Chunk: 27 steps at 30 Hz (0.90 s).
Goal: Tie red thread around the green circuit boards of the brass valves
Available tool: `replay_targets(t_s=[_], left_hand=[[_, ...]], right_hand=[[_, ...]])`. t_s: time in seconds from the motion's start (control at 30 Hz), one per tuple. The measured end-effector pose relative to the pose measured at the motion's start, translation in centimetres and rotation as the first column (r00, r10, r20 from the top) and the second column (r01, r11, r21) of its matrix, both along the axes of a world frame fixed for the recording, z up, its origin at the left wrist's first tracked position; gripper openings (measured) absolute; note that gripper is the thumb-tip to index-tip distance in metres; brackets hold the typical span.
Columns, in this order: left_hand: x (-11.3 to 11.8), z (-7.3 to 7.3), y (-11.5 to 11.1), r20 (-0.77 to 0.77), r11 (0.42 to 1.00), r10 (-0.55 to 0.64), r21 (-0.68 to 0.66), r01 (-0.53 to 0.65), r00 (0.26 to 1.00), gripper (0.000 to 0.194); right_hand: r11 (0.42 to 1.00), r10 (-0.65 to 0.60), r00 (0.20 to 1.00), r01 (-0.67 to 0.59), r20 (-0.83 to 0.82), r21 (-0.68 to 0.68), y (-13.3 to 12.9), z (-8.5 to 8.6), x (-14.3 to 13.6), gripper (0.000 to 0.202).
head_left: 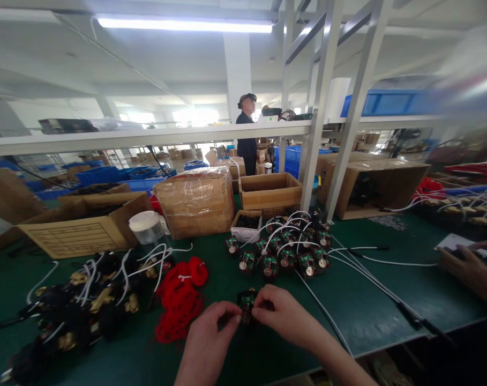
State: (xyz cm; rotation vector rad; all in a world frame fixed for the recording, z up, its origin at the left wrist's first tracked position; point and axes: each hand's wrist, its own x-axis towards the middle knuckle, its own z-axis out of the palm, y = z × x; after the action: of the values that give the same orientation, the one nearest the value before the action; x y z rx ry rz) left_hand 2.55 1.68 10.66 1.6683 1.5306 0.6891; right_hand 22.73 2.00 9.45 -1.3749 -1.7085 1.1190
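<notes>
A small black housing with a green circuit board (246, 302) stands on the green bench in front of me. My left hand (211, 335) pinches at its lower left side, thumb and forefinger together. From the right, my right hand (281, 313) is closed in the same way at its edge; any small part between the fingertips is too small to make out. Behind it sits a cluster of similar housings with green boards (286, 256), some with white cables. Red wires (179, 305) lie in a tangled heap beyond my left hand.
Black units with brass fittings and white cables (94, 300) cover the left bench. Behind stand a white tub (147, 226), a taped carton (195, 201), a small box of black parts (247, 224) and an open carton (382, 187). A co-worker's hands (472, 268) are at the right.
</notes>
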Motion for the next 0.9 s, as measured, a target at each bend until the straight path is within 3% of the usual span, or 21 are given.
replay_targets(t_s=[0.17,0.43,0.67,0.9], left_hand=[[0.3,-0.7,0.7,-0.044,0.997,-0.018,0.075,0.021,0.999,0.018],[0.8,0.0,1.5,-0.078,0.993,-0.010,0.116,0.019,0.997,0.019],[0.6,-0.7,2.4,-0.063,0.991,-0.004,0.136,0.013,0.998,0.018],[0.9,-0.6,2.9,-0.117,0.978,-0.018,0.206,0.041,0.993,0.017]], right_hand=[[0.997,-0.056,0.998,0.055,0.014,0.047,0.4,-1.1,-0.2,0.008],[0.992,-0.080,0.995,0.074,0.062,0.102,1.0,-1.3,-0.5,0.012],[0.985,-0.091,0.992,0.078,0.082,0.152,1.0,-1.4,-0.8,0.014],[0.958,-0.164,0.959,0.099,0.233,0.269,0.1,-1.5,-1.3,0.015]])
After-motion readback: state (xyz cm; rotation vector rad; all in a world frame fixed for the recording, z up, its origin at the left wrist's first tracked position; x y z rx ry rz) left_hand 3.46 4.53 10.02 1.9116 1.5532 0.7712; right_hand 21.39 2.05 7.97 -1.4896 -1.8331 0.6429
